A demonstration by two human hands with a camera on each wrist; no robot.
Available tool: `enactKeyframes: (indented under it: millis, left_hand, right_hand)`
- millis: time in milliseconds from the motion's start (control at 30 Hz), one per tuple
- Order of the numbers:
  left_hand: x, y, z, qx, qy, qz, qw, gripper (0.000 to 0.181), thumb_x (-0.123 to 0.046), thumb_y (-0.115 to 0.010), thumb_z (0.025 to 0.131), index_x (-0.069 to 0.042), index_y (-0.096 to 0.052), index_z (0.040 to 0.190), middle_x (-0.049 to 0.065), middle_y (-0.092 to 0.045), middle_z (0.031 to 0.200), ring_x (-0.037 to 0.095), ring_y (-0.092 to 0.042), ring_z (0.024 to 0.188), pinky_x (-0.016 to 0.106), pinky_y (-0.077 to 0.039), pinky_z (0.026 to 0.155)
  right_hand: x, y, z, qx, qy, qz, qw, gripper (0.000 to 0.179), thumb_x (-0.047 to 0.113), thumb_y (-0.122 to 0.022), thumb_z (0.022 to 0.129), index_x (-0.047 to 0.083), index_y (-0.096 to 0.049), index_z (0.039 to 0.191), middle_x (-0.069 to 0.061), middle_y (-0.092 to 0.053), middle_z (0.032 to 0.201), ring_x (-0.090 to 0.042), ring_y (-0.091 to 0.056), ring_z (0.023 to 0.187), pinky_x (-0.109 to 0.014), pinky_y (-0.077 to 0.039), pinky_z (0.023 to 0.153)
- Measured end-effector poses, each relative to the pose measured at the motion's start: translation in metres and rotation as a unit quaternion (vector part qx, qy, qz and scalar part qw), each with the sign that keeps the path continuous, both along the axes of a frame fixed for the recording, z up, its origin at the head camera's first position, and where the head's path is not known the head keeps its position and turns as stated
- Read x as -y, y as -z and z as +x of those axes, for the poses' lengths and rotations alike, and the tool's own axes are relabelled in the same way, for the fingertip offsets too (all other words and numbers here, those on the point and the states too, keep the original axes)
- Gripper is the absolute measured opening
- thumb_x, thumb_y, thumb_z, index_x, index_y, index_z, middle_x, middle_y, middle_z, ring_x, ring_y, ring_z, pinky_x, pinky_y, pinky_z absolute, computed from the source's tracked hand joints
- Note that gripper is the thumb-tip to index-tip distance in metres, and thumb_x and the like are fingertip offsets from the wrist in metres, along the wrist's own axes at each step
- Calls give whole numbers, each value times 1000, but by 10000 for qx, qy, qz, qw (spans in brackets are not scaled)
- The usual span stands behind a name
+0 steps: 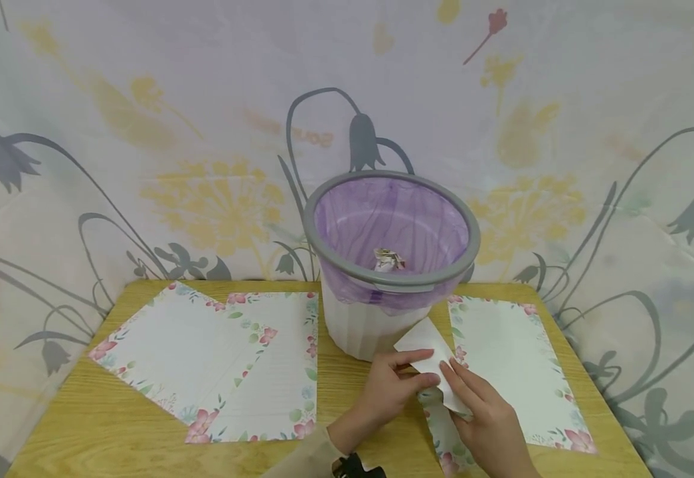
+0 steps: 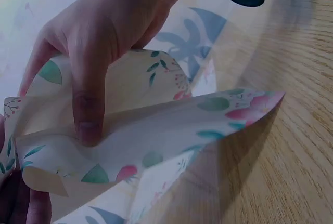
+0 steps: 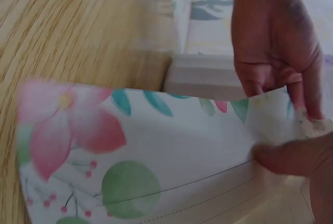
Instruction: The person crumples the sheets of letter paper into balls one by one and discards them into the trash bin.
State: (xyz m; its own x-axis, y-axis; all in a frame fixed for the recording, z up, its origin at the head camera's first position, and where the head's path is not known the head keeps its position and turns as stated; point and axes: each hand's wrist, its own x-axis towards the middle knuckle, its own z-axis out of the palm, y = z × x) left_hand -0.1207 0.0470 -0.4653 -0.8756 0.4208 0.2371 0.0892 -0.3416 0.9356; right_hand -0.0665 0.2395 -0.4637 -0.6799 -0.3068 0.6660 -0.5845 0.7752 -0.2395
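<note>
A sheet of flower-bordered paper is lifted and bent over the wooden table, in front of the bin. My left hand pinches its left side, thumb pressed on the curled sheet. From the right, my right hand grips the same sheet, thumb on top. A white ribbed bin with a grey rim and a purple liner stands behind them. A crumpled paper ball lies inside it.
Two overlapping flowered sheets lie flat on the left of the table. Another flowered sheet lies on the right, under my right hand. A floral curtain hangs behind the table.
</note>
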Motion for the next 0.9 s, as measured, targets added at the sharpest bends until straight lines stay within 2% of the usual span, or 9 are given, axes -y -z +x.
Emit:
enactKeyframes:
  millis: [200, 233, 333, 400, 467, 567, 667, 800, 900]
  left_hand:
    - [1, 7, -3, -19, -375, -433, 9984, 37, 2, -77, 84, 2, -70, 121, 20, -71, 106, 3, -54, 54, 14, -48, 56]
    - [2, 8, -3, -48, -381, -515, 9979, 38, 2, -77, 84, 1, -70, 121, 22, -71, 96, 3, -48, 49, 14, -45, 52]
    - [5, 11, -3, -8, -290, -539, 9981, 38, 4, -77, 83, 2, -71, 120, 21, -71, 95, 2, -55, 52, 15, -49, 55]
    - [6, 13, -2, -16, -277, -558, 9981, 35, 5, -77, 83, 3, -71, 118, 21, -71, 92, 1, -54, 51, 14, -48, 54]
    - [7, 16, -3, -86, -317, -575, 9978, 32, 4, -77, 83, 4, -72, 115, 16, -72, 109, 1, -56, 56, 15, -48, 56]
    - [10, 19, -4, -345, -470, -821, 9949, 26, 0, -78, 84, 2, -75, 110, 15, -73, 104, 1, -40, 48, 15, -38, 49]
    - [12, 19, -5, -442, -441, -879, 9942, 24, -2, -79, 84, 2, -76, 107, 15, -74, 102, 1, -36, 46, 15, -36, 48]
    - [15, 17, -4, -563, -371, -752, 9949, 22, 0, -78, 83, 5, -75, 105, 18, -73, 102, 1, -41, 50, 14, -40, 51]
    - [16, 16, -5, -802, -410, -673, 9937, 21, 2, -78, 83, 7, -75, 103, 19, -73, 101, 1, -54, 63, 16, -48, 58]
  right_hand:
    - [1, -4, 5, 933, -452, -373, 9939, 61, 42, -72, 92, 13, -56, 143, -11, -54, 143, -28, -54, 123, -8, -27, 105]
    - [0, -5, 6, 1098, -471, -379, 9921, 60, 35, -75, 90, 14, -56, 143, -11, -53, 144, -27, -52, 125, -8, -25, 105]
    - [-4, -11, 8, 1469, -388, -451, 9874, 59, 13, -76, 88, 16, -56, 143, -10, -54, 144, -23, -50, 129, -6, -22, 104]
    - [-7, -15, 8, 1436, -250, -411, 9885, 59, 4, -76, 85, 14, -58, 141, -9, -57, 141, -23, -52, 127, -5, -23, 104]
    - [-9, -17, 6, 1274, -141, -368, 9911, 62, 1, -80, 80, 12, -61, 137, -8, -59, 138, -26, -56, 122, -5, -26, 103]
    - [-11, -17, 1, 1016, 21, -124, 9947, 72, 4, -89, 68, 12, -63, 134, -9, -57, 140, -33, -54, 121, -6, -22, 105]
    - [-11, -16, -3, 996, 96, -68, 9950, 80, 8, -93, 62, 12, -62, 136, -12, -51, 146, -38, -49, 125, -6, -17, 108]
    - [-10, -15, -5, 1100, 151, -223, 9936, 87, 10, -94, 59, 14, -59, 139, -12, -52, 145, -36, -51, 123, -5, -19, 106]
    - [-7, -14, -6, 1107, 84, -523, 9924, 86, 6, -93, 59, 13, -60, 139, -9, -60, 136, -26, -56, 120, -4, -26, 103]
